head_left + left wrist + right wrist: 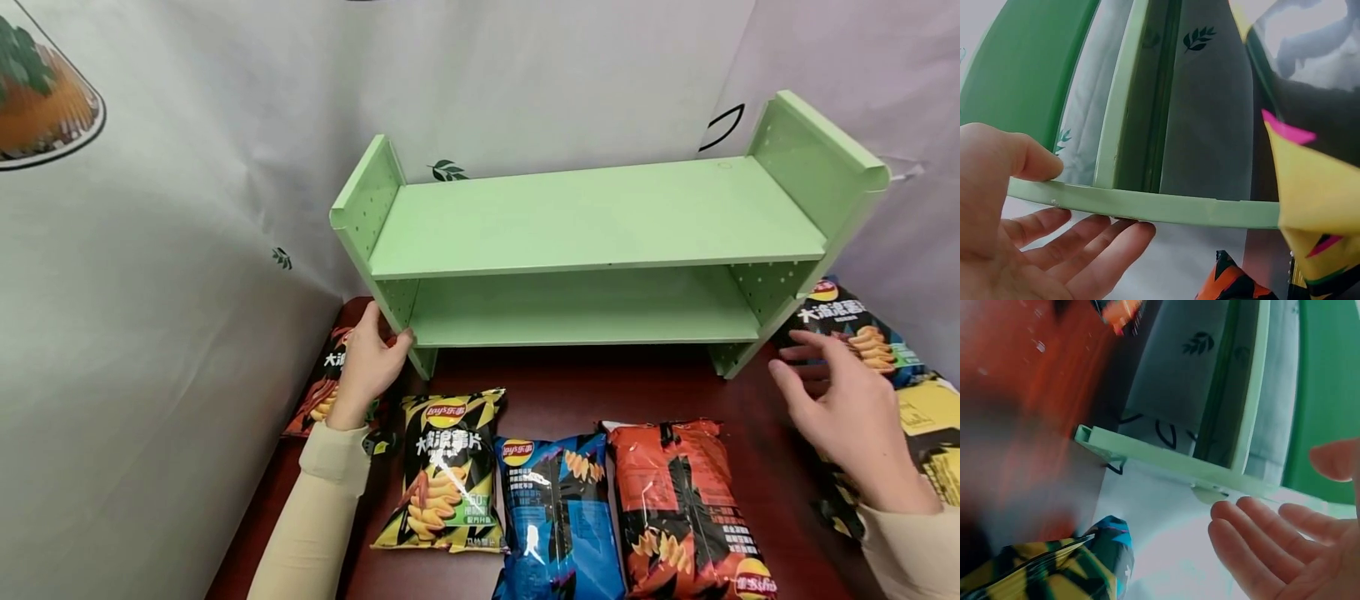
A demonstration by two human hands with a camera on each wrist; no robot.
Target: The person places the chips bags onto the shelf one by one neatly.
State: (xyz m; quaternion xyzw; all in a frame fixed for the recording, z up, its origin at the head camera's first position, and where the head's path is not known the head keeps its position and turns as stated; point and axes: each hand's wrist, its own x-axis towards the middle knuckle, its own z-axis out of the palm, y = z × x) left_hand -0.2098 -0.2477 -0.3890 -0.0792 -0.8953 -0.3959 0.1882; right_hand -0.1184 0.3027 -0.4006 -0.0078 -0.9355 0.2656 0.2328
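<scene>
Nearest the viewer, 3 chip bags lie in a row on a dark red surface (540,387): a blue bag (558,517), cut off by the lower edge; a red bag (678,508) to its right; and a black-and-yellow bag (450,475) to its left. Glare hides part of the blue bag's print. The 2 cream sleeves, left (315,508) and right (907,542), are also cropped by the frame.

Beyond them, the left hand (371,358) grips the left side panel of a green shelf unit (592,221), thumb against 1 face and 4 fingers against the other; the head view hides most of these fingers. The right hand (851,400) is near the right side panel, fingers extended and thumb spread away, holding nothing; the right wrist view leaves contact with the panel unclear.

A red-and-black bag (322,392) is partly covered by the left hand and forearm. At right, a black-and-blue bag (862,333) is partly hidden by the shelf unit and right hand, and a yellow bag (930,417) is cut off by the frame.

The shelf unit stands between the hands, beyond the row; whether its feet touch the surface cannot be told. Farthest back hangs a pale sheet (525,83), its upper-left picture cropped.
</scene>
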